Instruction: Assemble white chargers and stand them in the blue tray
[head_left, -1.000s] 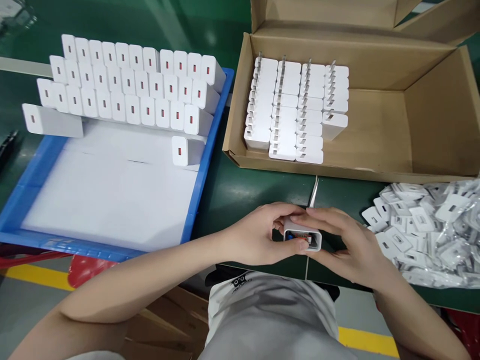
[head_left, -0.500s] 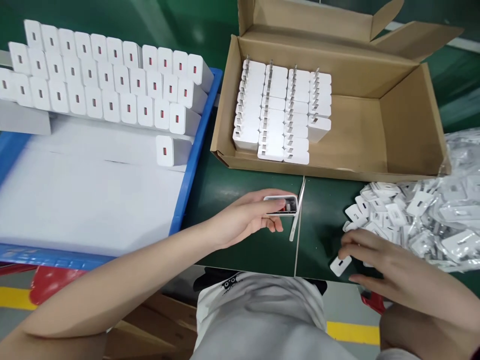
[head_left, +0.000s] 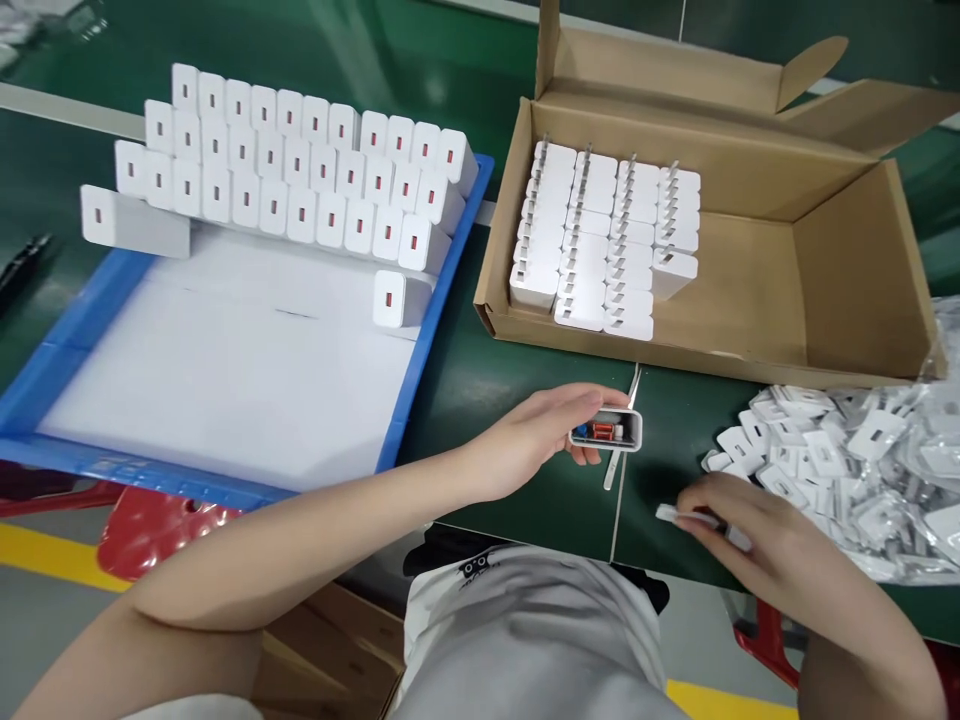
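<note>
My left hand (head_left: pixel 536 440) is closed round an open white charger housing (head_left: pixel 636 430), whose open end faces me and shows red and blue electronic parts inside. To the right, my right hand (head_left: pixel 739 520) pinches a small white charger cover (head_left: pixel 666 512) edge-on between thumb and fingers, above the green table. A heap of similar white covers (head_left: pixel 787 440) lies just beyond this hand, partly in a clear plastic bag (head_left: pixel 922 450). Behind and below the left hand lie white tweezers (head_left: pixel 613 472), partly hidden by it.
A cardboard box (head_left: pixel 750 365) at the back holds rows of white chargers (head_left: pixel 585 240) with prongs up. On the left, a blue tray (head_left: pixel 409 400) carries rows of white chargers (head_left: pixel 300 200) with port ends towards me. A red stool (head_left: pixel 157 530) stands below the table edge.
My right hand has picked up a white cover from the table and tilted it edge-on. My left thumb has drawn back from the housing's opening, baring the parts inside. The view has shifted left.
</note>
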